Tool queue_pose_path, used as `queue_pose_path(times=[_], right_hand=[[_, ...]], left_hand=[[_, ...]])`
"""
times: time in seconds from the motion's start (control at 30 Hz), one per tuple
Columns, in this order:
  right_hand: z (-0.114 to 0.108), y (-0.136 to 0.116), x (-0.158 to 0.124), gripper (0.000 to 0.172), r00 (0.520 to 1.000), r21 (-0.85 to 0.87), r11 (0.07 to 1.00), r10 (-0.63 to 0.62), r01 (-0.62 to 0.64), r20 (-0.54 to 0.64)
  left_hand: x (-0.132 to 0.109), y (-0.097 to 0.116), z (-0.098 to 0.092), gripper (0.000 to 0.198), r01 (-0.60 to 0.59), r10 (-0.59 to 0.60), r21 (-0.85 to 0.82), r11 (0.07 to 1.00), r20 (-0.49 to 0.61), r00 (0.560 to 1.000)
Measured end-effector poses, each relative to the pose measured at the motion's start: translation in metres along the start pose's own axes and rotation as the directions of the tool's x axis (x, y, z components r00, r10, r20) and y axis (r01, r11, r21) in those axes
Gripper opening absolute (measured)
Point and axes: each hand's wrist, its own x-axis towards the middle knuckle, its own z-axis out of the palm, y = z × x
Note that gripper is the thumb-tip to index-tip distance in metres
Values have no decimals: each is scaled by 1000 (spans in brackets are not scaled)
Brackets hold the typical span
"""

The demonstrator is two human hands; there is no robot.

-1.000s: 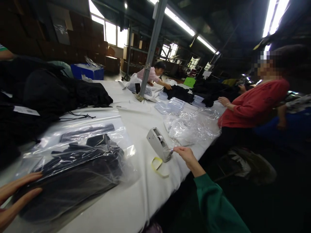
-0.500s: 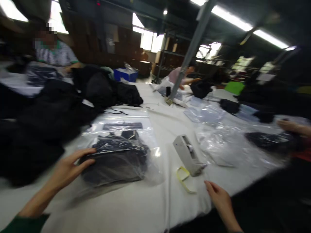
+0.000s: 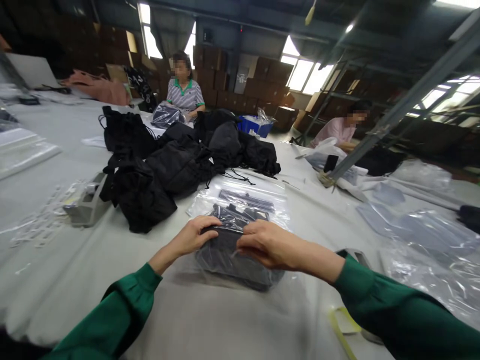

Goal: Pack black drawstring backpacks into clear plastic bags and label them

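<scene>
A clear plastic bag (image 3: 243, 200) holding a folded black garment (image 3: 228, 252) lies on the white table (image 3: 67, 270) straight before me. My left hand (image 3: 195, 235) rests on the bag's left top, fingers curled down over the packed garment. From the right, my right hand (image 3: 262, 242) presses on the same bag, its fingers closed against the plastic. The two hands nearly meet over the bag. Both arms wear green sleeves.
A pile of black garments (image 3: 176, 160) lies behind the bag. A grey tape dispenser (image 3: 88, 202) stands at the left, another (image 3: 356, 256) peeks behind my right forearm. Loose plastic bags (image 3: 423, 240) spread at the right. Two people (image 3: 183, 92) work at the far side; a slanted steel post (image 3: 397, 107) rises at right.
The view swung left. My right hand left the tape dispenser and came onto the bag. My left hand shifted from the bag's left edge onto its top, beside the right.
</scene>
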Motion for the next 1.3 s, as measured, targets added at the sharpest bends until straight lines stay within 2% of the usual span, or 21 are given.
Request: queue_pose_path(times=[0.07,0.13,0.23,0.43,0.5,0.6,0.8,0.87,1.0,1.03,1.1,1.17,1.2,1.27,1.3], right_hand=[[1,10,32,12,988,-69,996,-43,54,150],[9,17,55,12,965,-169,984,-7,52,261],[26,22,78,14,942,-325,946,95,15,321],[47,20,89,12,949,-386,922,152,-35,277],[48,19,89,11,951,-387,921,156,-42,267],[45,21,88,13,948,-374,927,144,-29,284],[31,29,82,13,928,-265,964,104,-5,358],[26,30,79,11,934,-216,976,96,-21,345],[20,38,84,38,960,-164,983,126,-87,249],[19,43,87,38,962,-126,988,119,-90,246],[18,58,92,27,958,-24,994,112,-110,264],[17,75,91,19,946,43,980,174,-193,274],[16,81,88,22,938,31,968,235,-251,256],[16,85,73,32,915,-44,931,364,-362,171],[18,81,64,34,912,-68,917,399,-394,92]], left_hand=[[1,-2,0,25,-17,17,-9,1000,-5,1000],[2,-4,0,24,-33,32,-18,999,-11,999],[2,-4,-3,24,-59,58,-35,998,-12,998],[2,3,-6,39,-97,97,-18,995,22,995],[4,4,-2,31,-67,67,6,998,-4,998],[5,3,4,17,-25,25,7,1000,-31,999],[9,3,4,18,19,-19,14,1000,8,1000],[10,3,4,20,33,-33,11,999,22,999],[11,2,6,30,75,-75,-13,997,26,997],[11,2,7,32,84,-83,-24,996,25,996],[11,3,6,30,91,-90,-39,995,37,995],[11,4,5,25,94,-92,-46,995,52,994],[11,5,3,22,98,-95,-48,994,59,994],[11,7,1,19,114,-110,-53,992,70,991],[11,9,0,18,124,-119,-56,991,80,990]])
